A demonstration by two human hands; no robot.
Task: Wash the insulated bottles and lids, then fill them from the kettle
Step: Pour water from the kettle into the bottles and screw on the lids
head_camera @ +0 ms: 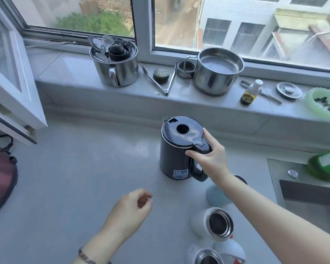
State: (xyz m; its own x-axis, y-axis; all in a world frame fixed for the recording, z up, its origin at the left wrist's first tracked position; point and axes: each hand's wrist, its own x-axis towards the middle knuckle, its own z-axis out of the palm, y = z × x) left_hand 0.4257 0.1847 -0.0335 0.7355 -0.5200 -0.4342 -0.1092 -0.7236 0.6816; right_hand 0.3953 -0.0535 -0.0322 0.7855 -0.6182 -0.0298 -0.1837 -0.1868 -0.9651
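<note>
The dark kettle (176,155) stands upright toward the back edge of the grey counter (74,168), its lid down and its spout turned to the windowsill (71,63). The right hand (211,159) grips the top of the kettle's handle, thumb curled against the near side and forefinger stretched along the lid's rim. The left hand (130,210) hovers over the counter near its front edge, fingers loosely curled with the thumb close to the fingertips, holding nothing. By the front right corner stand two uncapped white bottles: one white bottle (198,223) shows a dark steel mouth, and I cannot tell if anything is in it. The second bottle (193,252) is cut off by the front edge. A pale blue bottle (215,195) is half hidden behind the right forearm. On the sill's left end a steel pot (122,71) holds black and clear lid parts. Further right lie tongs (154,80) around a perforated metal ball (161,75). Next comes a wider steel pot (213,82), its contents unclear, then a small spray bottle (251,92) with yellow liquid at the bottom. At the sill's right end a green bowl (312,103) carries dark scraps. A green bottle (326,164) lies tilted by the sink (274,168).
</note>
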